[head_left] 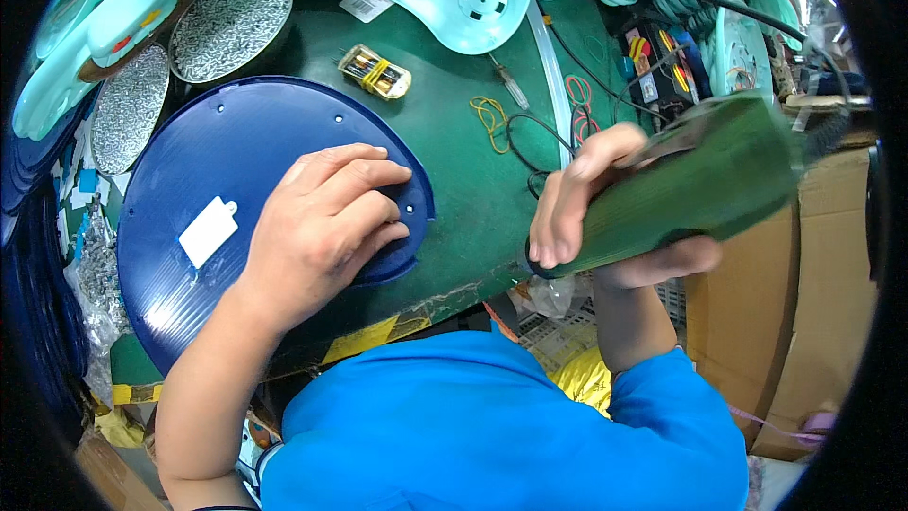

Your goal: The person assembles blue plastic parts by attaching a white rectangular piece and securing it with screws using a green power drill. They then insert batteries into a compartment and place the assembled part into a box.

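Observation:
A large dark blue round plastic panel [284,118] lies on the green bench, with small holes near its rim and a notch at its right edge. My left hand [317,222] rests on the panel's right part, fingers bent and slightly apart, tips beside a hole near the rim. Left of that hand, a small white tab-shaped piece [208,232] lies on the panel. My right hand [596,199] is wrapped round a green electric screwdriver [690,189], raised over the bench's right front edge and tilted. It is blurred, and its tip cannot be made out.
Two bowls of small metal screws [232,26] stand at the back left. A small clear box with a yellow band [375,72], a screwdriver [511,83] and loose wires [490,121] lie beyond the panel. Turquoise plastic shells [454,0] crowd the back. Cardboard [747,293] stands at right.

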